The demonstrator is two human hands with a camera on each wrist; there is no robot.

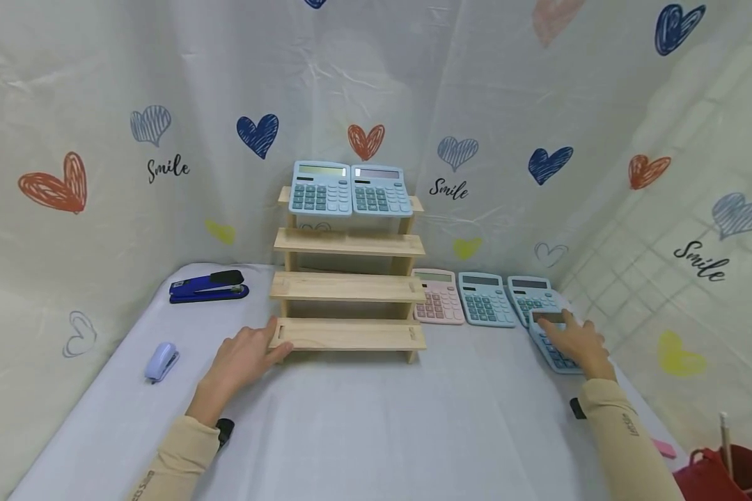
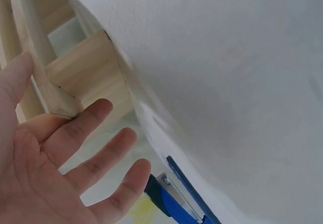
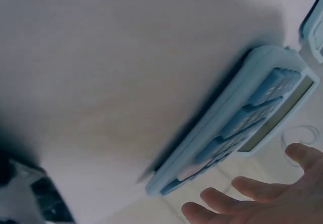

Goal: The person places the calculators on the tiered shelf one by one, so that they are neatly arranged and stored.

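Note:
A tiered wooden rack (image 1: 347, 285) stands mid-table with two light blue calculators (image 1: 349, 188) side by side on its top step. My left hand (image 1: 248, 353) is open, and its fingertips touch the rack's lowest step at the left corner (image 2: 65, 100); the left wrist view shows the fingers (image 2: 96, 151) straight. My right hand (image 1: 578, 339) is spread over a light blue calculator (image 1: 554, 351) lying at the right. In the right wrist view its fingers (image 3: 252, 199) are straight, just above the calculator's (image 3: 237, 123) keys, holding nothing.
A pink calculator (image 1: 437, 297) and two teal ones (image 1: 485, 300) (image 1: 530, 292) lie in a row right of the rack. A dark blue stapler (image 1: 208, 287) and a small pale blue stapler (image 1: 161, 360) lie at the left. A red bag (image 1: 721, 474) sits at the bottom right.

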